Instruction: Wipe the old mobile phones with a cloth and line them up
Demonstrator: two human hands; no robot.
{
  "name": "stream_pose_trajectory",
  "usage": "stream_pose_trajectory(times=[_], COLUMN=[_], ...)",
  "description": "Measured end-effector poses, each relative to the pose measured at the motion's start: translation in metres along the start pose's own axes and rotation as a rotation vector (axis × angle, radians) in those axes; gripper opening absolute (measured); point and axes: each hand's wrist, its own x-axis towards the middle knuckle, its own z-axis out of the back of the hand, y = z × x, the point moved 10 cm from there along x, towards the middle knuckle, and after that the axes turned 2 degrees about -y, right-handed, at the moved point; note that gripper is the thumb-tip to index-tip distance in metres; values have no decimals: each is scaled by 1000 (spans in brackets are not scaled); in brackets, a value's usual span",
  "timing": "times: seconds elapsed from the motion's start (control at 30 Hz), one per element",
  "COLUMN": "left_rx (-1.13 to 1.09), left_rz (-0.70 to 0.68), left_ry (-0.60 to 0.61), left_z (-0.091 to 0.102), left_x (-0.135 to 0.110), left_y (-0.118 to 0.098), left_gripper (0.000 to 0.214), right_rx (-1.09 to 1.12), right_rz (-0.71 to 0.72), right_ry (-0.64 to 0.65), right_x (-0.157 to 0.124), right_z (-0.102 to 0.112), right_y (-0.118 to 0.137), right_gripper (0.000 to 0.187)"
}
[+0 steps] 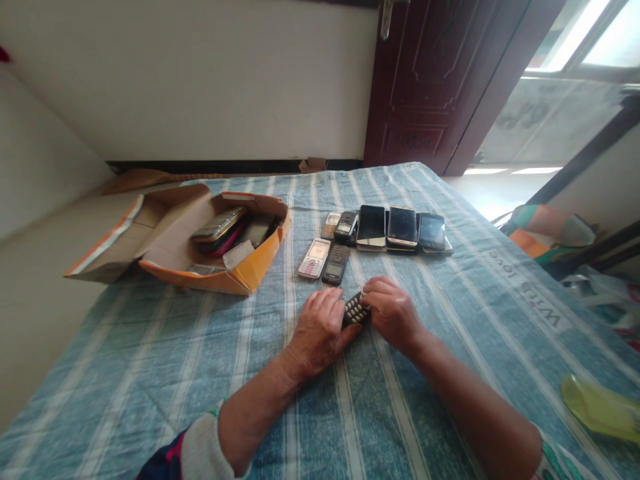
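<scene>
Head view: I have the black keypad phone [357,309] between both sets of fingers, keys up; cannot tell whether it touches the striped cloth [320,427]. Left hand [320,327]: fingers gripping its left side, thumb along the near edge. Right hand [393,312]: fingers pinching its right end. Just beyond the left fingertips I note a white-and-pink phone [315,258]; well left of them, an orange box [260,268] holding more phones [219,225].
</scene>
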Motion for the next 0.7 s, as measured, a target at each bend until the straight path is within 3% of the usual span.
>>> stream_pose_trajectory(times=[0.13, 0.33, 0.7], left_rx=[-6, -15, -3], left_rz=[0, 18, 21], left_ry=[-5, 48, 41], left_z=[0, -3, -3], left_x=[0, 0, 0], left_y=[1, 2, 1], left_gripper=[36, 32, 34], right_rx=[-29, -70, 48], right_rz=[67, -4, 26], right_ry=[36, -70, -47], right_x=[-1, -6, -17], right_z=[-5, 15, 7], right_y=[11, -5, 26], right_gripper=[35, 34, 35])
